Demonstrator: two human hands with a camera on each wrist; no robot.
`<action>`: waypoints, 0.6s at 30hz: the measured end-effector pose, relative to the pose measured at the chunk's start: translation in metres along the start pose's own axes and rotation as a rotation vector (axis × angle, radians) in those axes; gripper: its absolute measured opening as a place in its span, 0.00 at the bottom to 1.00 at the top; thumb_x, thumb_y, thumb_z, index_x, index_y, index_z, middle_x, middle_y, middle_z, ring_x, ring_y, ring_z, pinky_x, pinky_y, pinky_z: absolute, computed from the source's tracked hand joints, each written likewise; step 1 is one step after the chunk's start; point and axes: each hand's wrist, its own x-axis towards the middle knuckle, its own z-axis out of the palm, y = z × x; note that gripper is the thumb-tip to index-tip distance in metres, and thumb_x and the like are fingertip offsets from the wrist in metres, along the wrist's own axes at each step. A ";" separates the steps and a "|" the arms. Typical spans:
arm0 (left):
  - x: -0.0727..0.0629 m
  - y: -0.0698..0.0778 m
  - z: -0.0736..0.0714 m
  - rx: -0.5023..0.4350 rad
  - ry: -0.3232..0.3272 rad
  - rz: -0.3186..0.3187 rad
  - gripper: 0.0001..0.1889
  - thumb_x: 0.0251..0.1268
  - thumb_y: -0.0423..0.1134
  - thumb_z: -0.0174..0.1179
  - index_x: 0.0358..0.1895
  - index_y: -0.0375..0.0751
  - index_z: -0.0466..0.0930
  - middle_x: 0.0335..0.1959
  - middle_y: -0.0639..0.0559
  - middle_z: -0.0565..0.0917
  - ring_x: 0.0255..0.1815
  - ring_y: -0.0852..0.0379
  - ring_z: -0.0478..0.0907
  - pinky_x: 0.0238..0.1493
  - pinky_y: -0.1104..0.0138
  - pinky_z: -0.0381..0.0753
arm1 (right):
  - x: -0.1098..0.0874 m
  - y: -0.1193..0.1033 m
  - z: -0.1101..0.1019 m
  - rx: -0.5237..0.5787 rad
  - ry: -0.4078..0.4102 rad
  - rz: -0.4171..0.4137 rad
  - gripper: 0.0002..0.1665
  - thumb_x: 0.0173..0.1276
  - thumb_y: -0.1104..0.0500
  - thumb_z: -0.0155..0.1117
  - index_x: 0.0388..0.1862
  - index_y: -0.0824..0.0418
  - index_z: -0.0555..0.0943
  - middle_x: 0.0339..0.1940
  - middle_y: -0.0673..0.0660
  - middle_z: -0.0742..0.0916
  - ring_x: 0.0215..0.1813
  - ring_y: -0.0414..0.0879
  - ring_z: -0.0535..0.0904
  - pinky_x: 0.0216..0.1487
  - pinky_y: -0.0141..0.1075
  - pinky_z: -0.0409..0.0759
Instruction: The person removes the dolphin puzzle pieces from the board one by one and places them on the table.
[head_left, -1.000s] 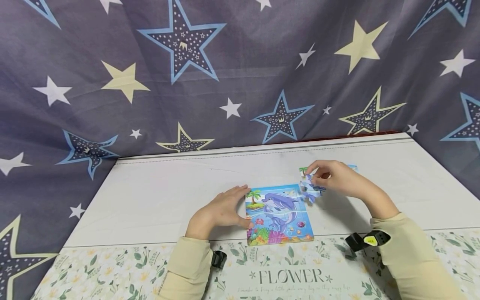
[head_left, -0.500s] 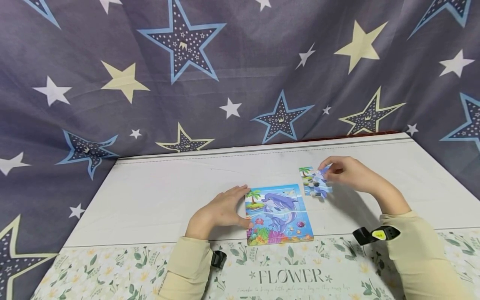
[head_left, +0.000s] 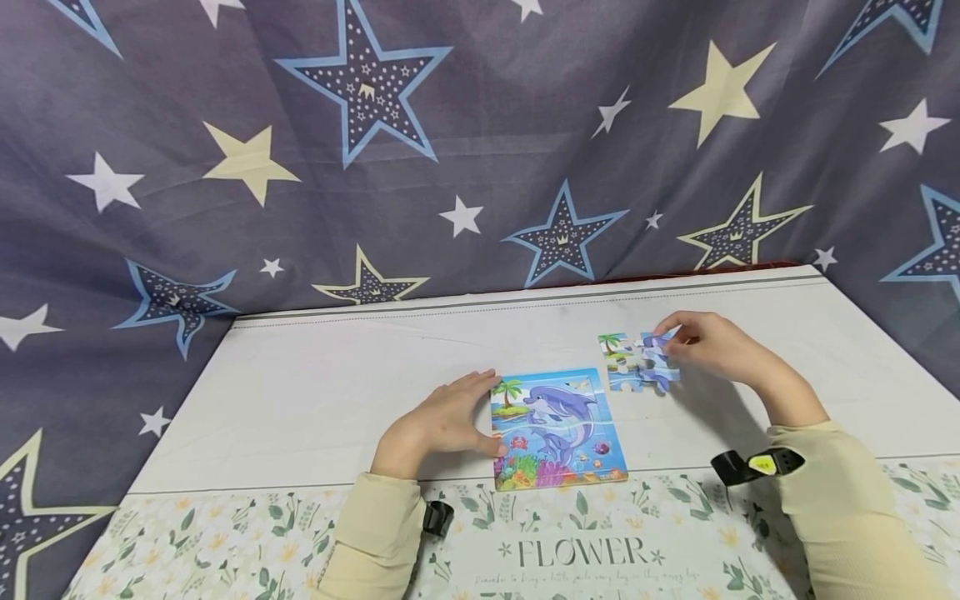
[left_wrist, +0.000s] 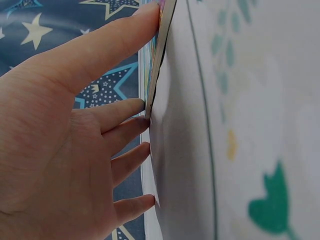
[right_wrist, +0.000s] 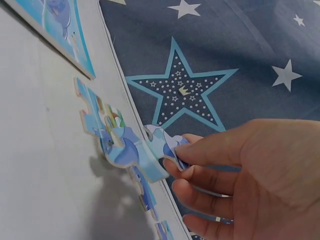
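Observation:
A square dolphin puzzle board (head_left: 558, 429) lies on the white tablecloth. My left hand (head_left: 442, 417) rests at its left side with fingers spread, the thumb touching the board near its edge; in the left wrist view the left hand (left_wrist: 75, 130) has fairly straight fingers. Right of the board, my right hand (head_left: 712, 346) pinches a blue-and-purple puzzle piece (right_wrist: 167, 142) between thumb and fingers. Another puzzle piece (right_wrist: 127, 150) appears joined to it, tilted above the cloth. Just left of these, several puzzle pieces (head_left: 621, 377) with a palm tree and water stand in a column on the table.
The front of the table has a floral cloth (head_left: 247, 542) printed with "FLOWER". A dark curtain (head_left: 480, 150) with stars rises behind the table's far edge. Black straps are worn near both wrists.
My right hand has moved to the right with the pinched puzzle pieces, away from the board, uncovering the palm-tree column. The left hand and the board have stayed in place.

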 end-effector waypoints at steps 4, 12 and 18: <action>0.000 0.000 0.001 0.002 0.002 -0.002 0.52 0.48 0.51 0.76 0.76 0.39 0.59 0.78 0.47 0.57 0.79 0.46 0.49 0.77 0.45 0.48 | -0.001 0.004 -0.001 -0.020 0.004 0.017 0.12 0.70 0.68 0.59 0.50 0.72 0.78 0.30 0.56 0.86 0.31 0.47 0.81 0.31 0.37 0.75; 0.000 0.000 0.000 0.002 0.002 -0.006 0.52 0.48 0.51 0.76 0.76 0.39 0.59 0.78 0.47 0.58 0.79 0.46 0.49 0.77 0.46 0.47 | -0.001 0.012 0.000 -0.031 -0.019 0.067 0.12 0.70 0.67 0.59 0.50 0.73 0.78 0.29 0.56 0.85 0.30 0.47 0.80 0.29 0.38 0.75; 0.000 0.001 0.000 -0.001 0.005 -0.009 0.51 0.48 0.50 0.76 0.76 0.39 0.60 0.78 0.47 0.58 0.79 0.46 0.50 0.77 0.46 0.48 | 0.000 0.016 0.004 -0.033 -0.033 0.103 0.13 0.69 0.67 0.59 0.50 0.74 0.77 0.30 0.58 0.82 0.29 0.46 0.75 0.27 0.38 0.72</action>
